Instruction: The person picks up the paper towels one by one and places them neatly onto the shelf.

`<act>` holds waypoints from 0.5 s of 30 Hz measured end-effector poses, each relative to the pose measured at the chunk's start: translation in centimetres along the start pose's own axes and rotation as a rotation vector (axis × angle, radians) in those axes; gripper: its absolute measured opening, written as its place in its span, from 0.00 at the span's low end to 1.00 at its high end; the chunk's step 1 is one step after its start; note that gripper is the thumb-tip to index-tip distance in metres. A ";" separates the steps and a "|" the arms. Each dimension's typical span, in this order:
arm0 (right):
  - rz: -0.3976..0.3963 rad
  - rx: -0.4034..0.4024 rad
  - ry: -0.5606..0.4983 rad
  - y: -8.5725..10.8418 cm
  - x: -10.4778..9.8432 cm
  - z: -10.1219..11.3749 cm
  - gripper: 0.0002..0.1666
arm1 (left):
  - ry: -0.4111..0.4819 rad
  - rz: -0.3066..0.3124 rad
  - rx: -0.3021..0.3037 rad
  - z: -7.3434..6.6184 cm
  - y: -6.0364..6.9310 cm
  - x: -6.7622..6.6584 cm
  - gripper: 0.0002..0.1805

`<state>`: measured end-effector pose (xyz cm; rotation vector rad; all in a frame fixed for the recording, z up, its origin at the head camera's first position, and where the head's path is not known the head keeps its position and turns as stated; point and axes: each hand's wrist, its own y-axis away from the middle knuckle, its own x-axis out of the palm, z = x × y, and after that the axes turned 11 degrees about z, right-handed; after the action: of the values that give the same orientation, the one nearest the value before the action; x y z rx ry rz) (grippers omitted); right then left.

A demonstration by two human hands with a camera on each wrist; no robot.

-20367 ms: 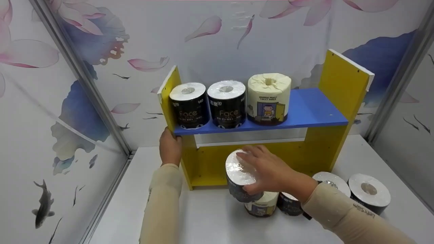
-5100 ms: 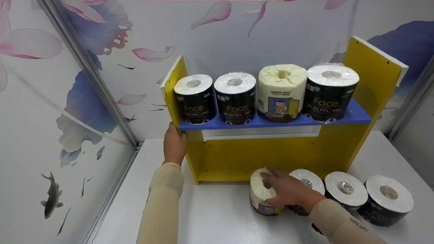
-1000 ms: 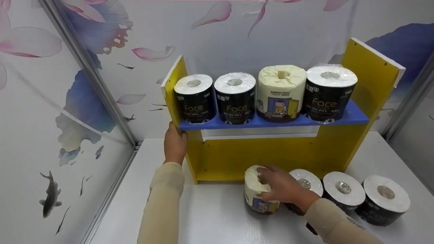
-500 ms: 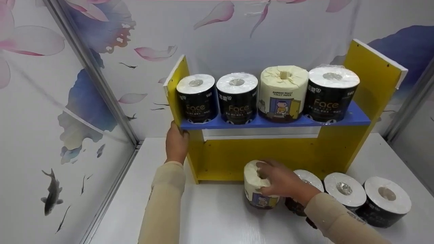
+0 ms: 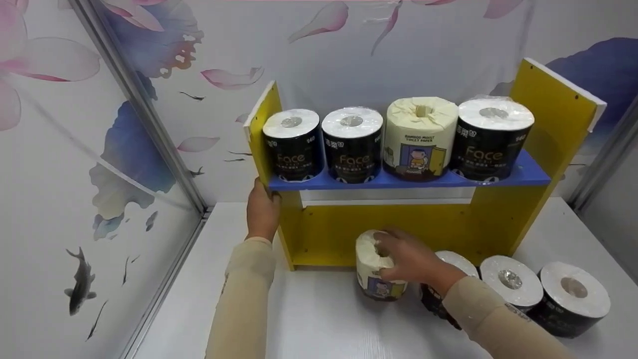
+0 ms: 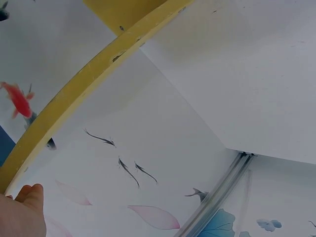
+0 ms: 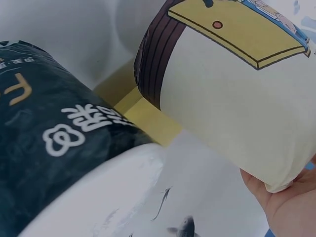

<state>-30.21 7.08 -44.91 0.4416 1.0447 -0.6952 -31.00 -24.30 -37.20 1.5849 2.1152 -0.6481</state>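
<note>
My right hand [image 5: 412,257] grips a cream-wrapped toilet paper roll [image 5: 368,264] by its top, in front of the shelf unit's lower bay. The right wrist view shows this roll large, the hand at its top end. My left hand [image 5: 263,213] holds the yellow left side panel [image 5: 262,129] just below the blue shelf [image 5: 316,182]; its fingertips are partly hidden. On that shelf stand two black-wrapped rolls [image 5: 296,152] [image 5: 352,152], one cream roll [image 5: 421,134] and another black roll [image 5: 488,144] at the right.
Right of the held roll, three black-wrapped rolls [image 5: 511,279] stand in a row on the white table [image 5: 319,329]; my right forearm partly covers the nearest. A yellow back board [image 5: 329,232] spans the lower bay. Patterned walls [image 5: 164,164] enclose the table.
Since the oldest frame, the black roll from my right hand has come to stand on the blue shelf. Over the last second, the cream roll moves up and slightly left. My left hand stays put.
</note>
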 end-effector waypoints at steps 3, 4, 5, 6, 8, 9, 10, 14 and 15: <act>-0.007 -0.009 -0.005 -0.3 -0.1 -0.1 0.47 | -0.001 -0.005 0.005 -0.1 0.0 0.0 0.24; -0.013 -0.013 -0.001 -0.3 -0.1 -0.2 0.47 | -0.003 -0.008 0.006 -0.1 0.0 0.0 0.24; -0.019 -0.015 0.001 -0.4 -0.1 -0.2 0.46 | -0.002 -0.009 0.008 -0.1 0.0 -0.1 0.23; -0.022 -0.016 -0.003 -0.5 -0.1 -0.3 0.46 | -0.003 -0.010 0.007 -0.1 0.0 -0.1 0.23; -0.030 -0.017 -0.009 -0.7 0.0 -0.5 0.45 | -0.002 -0.011 0.005 -0.1 0.0 -0.1 0.23; -0.033 -0.017 -0.007 -0.8 0.0 -0.5 0.45 | 0.000 -0.011 0.005 -0.1 0.0 -0.1 0.23; -0.036 -0.018 -0.003 -0.9 0.0 -0.6 0.45 | 0.003 -0.007 0.006 -0.1 0.0 -0.1 0.23; -0.039 -0.006 -0.001 -1.3 0.1 -0.8 0.45 | 0.000 -0.005 0.007 0.0 0.0 -0.1 0.24; -0.043 -0.006 0.002 -1.3 0.1 -0.8 0.46 | -0.010 -0.008 0.015 0.0 0.0 -0.1 0.24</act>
<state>-31.63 6.64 -45.41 0.4157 1.0605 -0.7293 -31.00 -24.33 -37.14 1.5784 2.1153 -0.6744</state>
